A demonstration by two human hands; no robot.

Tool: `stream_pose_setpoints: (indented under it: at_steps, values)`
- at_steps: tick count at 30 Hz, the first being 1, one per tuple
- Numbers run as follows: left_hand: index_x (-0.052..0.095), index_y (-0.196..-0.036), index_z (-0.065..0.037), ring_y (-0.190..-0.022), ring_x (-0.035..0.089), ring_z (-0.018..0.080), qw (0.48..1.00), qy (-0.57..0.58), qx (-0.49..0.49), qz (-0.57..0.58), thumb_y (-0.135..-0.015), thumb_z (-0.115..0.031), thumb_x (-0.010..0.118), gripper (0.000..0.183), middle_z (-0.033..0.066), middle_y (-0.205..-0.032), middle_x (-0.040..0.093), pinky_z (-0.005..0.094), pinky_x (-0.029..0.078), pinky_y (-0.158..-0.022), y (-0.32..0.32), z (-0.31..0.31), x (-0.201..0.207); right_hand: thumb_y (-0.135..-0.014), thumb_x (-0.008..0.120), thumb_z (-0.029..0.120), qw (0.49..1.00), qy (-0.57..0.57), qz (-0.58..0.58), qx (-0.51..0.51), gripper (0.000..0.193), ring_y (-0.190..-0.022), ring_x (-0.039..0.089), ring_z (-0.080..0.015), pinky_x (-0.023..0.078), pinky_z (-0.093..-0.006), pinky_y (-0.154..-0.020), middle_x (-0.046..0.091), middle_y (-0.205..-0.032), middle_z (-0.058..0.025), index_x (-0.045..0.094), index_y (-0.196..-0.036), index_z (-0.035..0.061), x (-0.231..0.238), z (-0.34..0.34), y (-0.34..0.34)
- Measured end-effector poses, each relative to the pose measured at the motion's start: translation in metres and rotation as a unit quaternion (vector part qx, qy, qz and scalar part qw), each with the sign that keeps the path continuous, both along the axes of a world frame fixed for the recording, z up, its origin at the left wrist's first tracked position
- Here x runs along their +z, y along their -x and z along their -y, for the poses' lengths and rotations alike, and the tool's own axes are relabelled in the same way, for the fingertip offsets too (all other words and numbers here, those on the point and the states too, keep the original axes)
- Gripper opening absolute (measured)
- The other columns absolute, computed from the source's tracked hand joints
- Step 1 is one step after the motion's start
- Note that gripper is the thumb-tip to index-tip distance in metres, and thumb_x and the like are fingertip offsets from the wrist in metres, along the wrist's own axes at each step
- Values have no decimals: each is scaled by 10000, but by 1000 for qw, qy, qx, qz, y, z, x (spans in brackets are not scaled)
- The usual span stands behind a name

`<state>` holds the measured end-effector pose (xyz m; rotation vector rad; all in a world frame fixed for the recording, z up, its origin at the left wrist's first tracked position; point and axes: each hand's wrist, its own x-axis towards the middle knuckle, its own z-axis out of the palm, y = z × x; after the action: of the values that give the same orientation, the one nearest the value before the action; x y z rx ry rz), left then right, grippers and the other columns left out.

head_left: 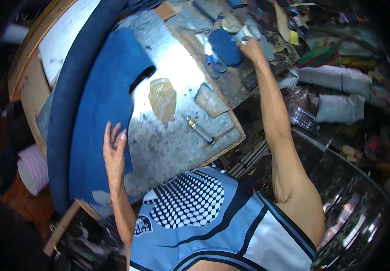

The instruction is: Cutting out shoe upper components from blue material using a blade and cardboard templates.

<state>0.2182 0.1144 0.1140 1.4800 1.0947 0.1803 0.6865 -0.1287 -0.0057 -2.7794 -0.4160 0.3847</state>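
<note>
A sheet of blue material (pixel 98 104), with a dark curved cut-out on its right edge, lies over the left part of a grey metal-topped board. Just above its right edge is my left hand (pixel 114 147), fingers apart and holding nothing. My right arm stretches to the far right, where my right hand (pixel 252 49) closes its fingers at a small whitish thing (pixel 244 34) that I cannot make out. Beside that hand lies a dark blue oval piece (pixel 225 47), with blue-handled scissors (pixel 214 63) to its left. A tan, rounded pattern piece (pixel 162 100) rests mid-board.
A slim tube-shaped tool with a brass-coloured end (pixel 199 130) lies near the board's front edge. Right of the pattern piece is a flat greyish scrap (pixel 211 100). A thick blue roll (pixel 62 131) borders the left side. Wrapped bundles (pixel 335 77) stand at right.
</note>
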Motion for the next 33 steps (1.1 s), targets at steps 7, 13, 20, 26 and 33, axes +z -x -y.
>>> stream_pose_setpoints:
  at_steps: [7,13,20,26,33]
  values:
    - [505,-1387,50,-1276,552,311,991,-122,2,-49,-964,-170,633,493,229,-1364,564,383,455,-1061,31,-2,-29,-889,580,164,941,13,310,133,269,-911,659,-431,527,-496,-787,691,-948,-249,715,-1066,14,33,7,12]
    - [534,-1306,15,-1328,442,433,855,-411,-317,1,-885,-190,689,494,238,-1373,522,514,356,-1099,-16,34,-59,-839,577,144,942,-84,104,307,235,-933,631,-372,497,-493,-823,668,-973,-202,641,-1013,-2,74,-77,175]
    - [437,-1430,1,-1443,244,469,842,-425,-328,-53,-847,-366,744,754,282,-1526,329,590,196,-1159,-80,60,-102,-862,639,226,954,-96,88,270,488,-1028,589,-357,453,-483,-882,633,-1081,-202,555,-1263,-39,20,-125,232]
    - [346,-1484,8,-1469,203,449,845,-417,-329,-61,-867,-385,725,823,282,-1568,259,575,143,-1182,-82,55,-108,-858,630,211,966,-125,19,224,437,-1026,585,-385,473,-503,-862,635,-1053,-237,595,-1202,-56,28,-140,224]
    - [220,-1523,34,-1481,166,447,891,-381,-246,22,-849,-308,761,929,320,-1572,201,544,150,-1194,-81,54,-97,-877,620,131,912,-308,-237,131,308,-867,640,-247,520,-362,-782,655,-946,-142,642,-1159,11,50,-143,196]
